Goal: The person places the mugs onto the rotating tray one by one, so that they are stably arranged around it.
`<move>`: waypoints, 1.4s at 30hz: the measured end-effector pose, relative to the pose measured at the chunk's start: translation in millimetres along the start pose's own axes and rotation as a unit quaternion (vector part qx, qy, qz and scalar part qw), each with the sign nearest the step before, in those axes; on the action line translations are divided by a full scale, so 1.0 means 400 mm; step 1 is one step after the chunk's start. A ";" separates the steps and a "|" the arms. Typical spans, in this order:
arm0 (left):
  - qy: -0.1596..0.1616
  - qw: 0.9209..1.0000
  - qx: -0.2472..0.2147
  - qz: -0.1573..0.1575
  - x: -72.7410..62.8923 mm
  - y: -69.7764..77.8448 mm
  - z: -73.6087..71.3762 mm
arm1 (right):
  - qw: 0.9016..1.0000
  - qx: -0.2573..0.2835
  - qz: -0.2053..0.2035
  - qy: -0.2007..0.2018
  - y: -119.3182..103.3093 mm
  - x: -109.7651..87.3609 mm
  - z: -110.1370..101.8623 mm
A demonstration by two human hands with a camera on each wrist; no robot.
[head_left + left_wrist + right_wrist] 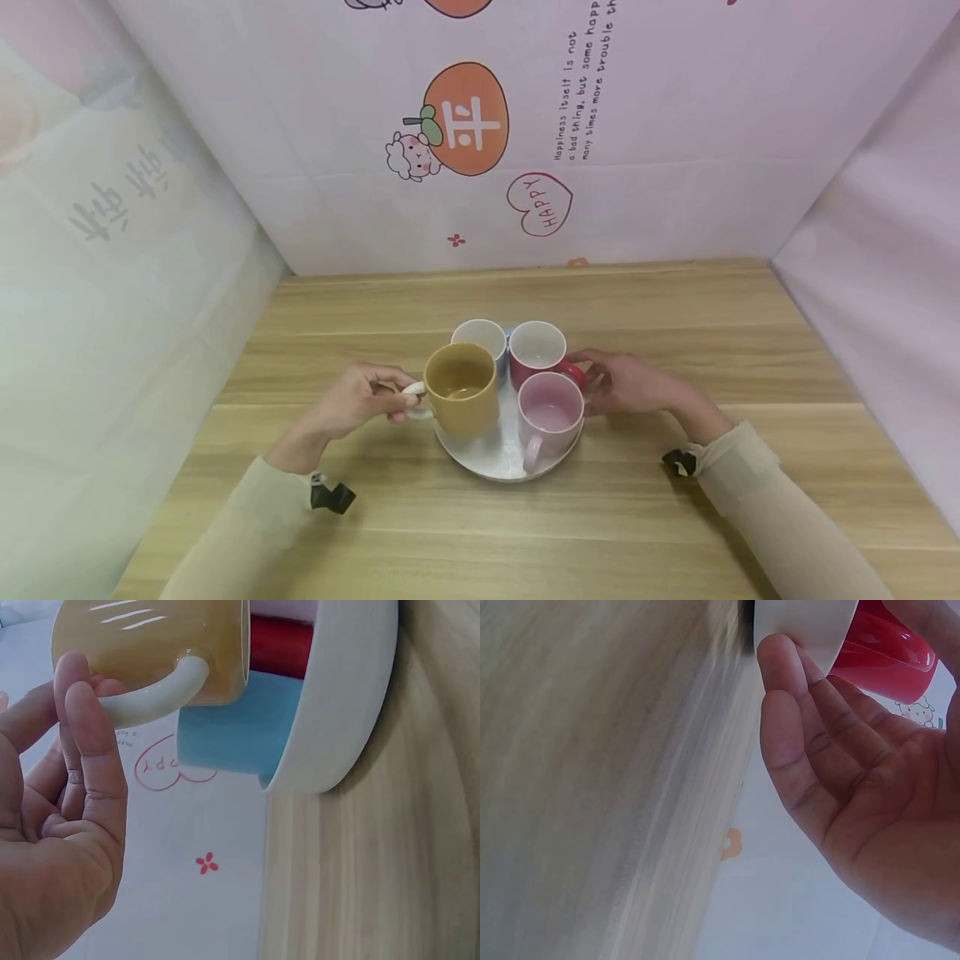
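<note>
My left hand (351,402) pinches the white handle (157,699) of a yellow mug (468,417). In the left wrist view the mug's base stands apart from the white round dish (491,468), seemingly above it. On the dish are a light blue mug (232,735), partly hidden behind the yellow one, a red mug (521,373) and a pink mug (557,440). My right hand (633,385) is at the dish's right side, by the red mug's handle. In the right wrist view its loosely bent fingertips touch the dish's outer wall, without gripping a mug.
The dish stands on a wooden table (420,533). A printed white cloth (330,167) hangs behind the table, and further pale cloths close in the left (112,333) and right (885,250) sides. Dark straps with small devices sit at both wrists.
</note>
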State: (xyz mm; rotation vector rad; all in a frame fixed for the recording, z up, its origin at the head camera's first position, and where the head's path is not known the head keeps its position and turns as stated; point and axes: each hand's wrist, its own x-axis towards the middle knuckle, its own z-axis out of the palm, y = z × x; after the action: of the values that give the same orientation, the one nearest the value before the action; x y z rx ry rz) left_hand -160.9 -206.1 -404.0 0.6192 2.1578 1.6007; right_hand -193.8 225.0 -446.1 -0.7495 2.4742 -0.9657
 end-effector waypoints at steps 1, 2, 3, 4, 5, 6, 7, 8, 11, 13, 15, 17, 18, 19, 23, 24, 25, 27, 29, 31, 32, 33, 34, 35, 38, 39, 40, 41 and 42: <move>-0.003 1.000 -0.001 -0.001 0.003 -0.002 0.005 | 1.000 -0.001 0.000 0.001 0.000 0.000 0.000; -0.005 1.000 -0.003 -0.004 0.006 -0.005 0.010 | 1.000 -0.002 -0.001 0.002 0.000 0.000 0.000; -0.007 1.000 -0.003 -0.007 0.009 -0.007 0.014 | 1.000 -0.004 -0.002 0.002 0.000 0.000 -0.001; -0.010 1.000 -0.006 -0.010 0.011 -0.009 0.017 | 1.000 -0.004 -0.002 0.002 -0.001 0.000 -0.001; -0.013 1.000 -0.007 -0.012 0.013 -0.011 0.021 | 1.000 -0.006 -0.002 0.003 -0.001 0.000 -0.001; -0.015 1.000 -0.006 -0.015 0.014 -0.012 0.024 | 1.000 -0.006 -0.002 0.003 -0.002 0.001 -0.001; -0.019 1.000 -0.007 -0.016 0.016 -0.014 0.027 | 1.000 -0.007 -0.001 0.004 -0.002 0.001 -0.001; -0.020 1.000 -0.006 -0.017 0.016 -0.016 0.029 | 1.000 -0.008 -0.002 0.004 -0.002 0.001 -0.002; -0.026 1.000 -0.005 -0.013 0.019 -0.020 0.035 | 1.000 -0.007 0.000 0.003 -0.002 0.002 -0.001; -0.028 1.000 -0.003 -0.010 0.020 -0.025 0.039 | 1.000 -0.007 0.001 0.003 -0.002 0.002 -0.001; -0.029 1.000 -0.002 -0.006 0.022 -0.030 0.042 | 1.000 -0.005 0.001 0.003 -0.002 0.002 -0.001; -0.031 1.000 -0.001 -0.004 0.024 -0.036 0.045 | 1.000 -0.005 0.002 0.004 -0.002 0.001 0.000; -0.031 1.000 -0.002 -0.004 0.025 -0.038 0.047 | 1.000 -0.005 0.002 0.004 -0.002 0.001 0.000; -0.031 1.000 -0.002 -0.005 0.025 -0.040 0.049 | 1.000 -0.006 0.001 0.005 -0.002 0.002 0.000; -0.029 1.000 -0.003 -0.006 0.027 -0.050 0.055 | 1.000 -0.005 0.000 0.006 -0.001 0.003 0.000; -0.029 1.000 -0.004 -0.005 0.027 -0.053 0.056 | 1.000 -0.005 0.000 0.006 0.000 0.003 0.000; -0.029 1.000 -0.001 -0.003 0.028 -0.055 0.058 | 1.000 -0.005 0.000 0.006 0.000 0.003 0.000; -0.029 1.000 0.000 -0.001 0.029 -0.060 0.061 | 1.000 -0.006 -0.003 0.006 0.000 0.002 0.000; -0.027 1.000 0.000 -0.004 0.029 -0.064 0.065 | 1.000 -0.005 -0.003 0.008 0.001 0.003 -0.001; -0.026 1.000 -0.001 -0.015 0.030 -0.068 0.068 | 1.000 -0.006 -0.004 0.008 0.002 0.003 -0.001; -0.025 1.000 -0.003 -0.019 0.030 -0.070 0.069 | 1.000 -0.006 -0.004 0.008 0.004 0.004 -0.001; -0.024 0.999 -0.003 -0.023 0.030 -0.072 0.071 | 1.000 -0.006 -0.007 0.008 0.005 0.005 -0.001; -0.025 0.999 -0.003 -0.026 0.030 -0.074 0.071 | 1.000 -0.004 -0.008 0.008 0.006 0.005 0.000; -0.024 0.999 -0.001 -0.029 0.030 -0.076 0.072 | 1.000 -0.004 -0.009 0.007 0.007 0.004 -0.001; -0.026 0.999 0.002 -0.026 0.030 -0.083 0.075 | 1.000 -0.006 -0.012 0.005 0.005 0.003 -0.001; -0.028 0.999 0.003 -0.025 0.031 -0.085 0.075 | 1.000 -0.006 -0.012 0.005 0.004 0.003 -0.001; -0.029 0.999 0.005 -0.024 0.031 -0.087 0.076 | 1.000 -0.006 -0.012 0.005 0.004 0.002 -0.001; -0.029 0.999 0.006 -0.023 0.031 -0.089 0.076 | 1.000 -0.008 -0.011 0.006 0.003 0.002 -0.001; -0.030 0.999 0.007 -0.021 0.032 -0.090 0.076 | 1.000 -0.007 -0.012 0.007 0.003 0.002 -0.001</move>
State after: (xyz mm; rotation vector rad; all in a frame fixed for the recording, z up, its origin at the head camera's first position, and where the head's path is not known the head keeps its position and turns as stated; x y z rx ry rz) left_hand -159.1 -184.1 -447.7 0.6135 2.1271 1.5268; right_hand -195.1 225.6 -446.9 -0.7824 2.4920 -0.9653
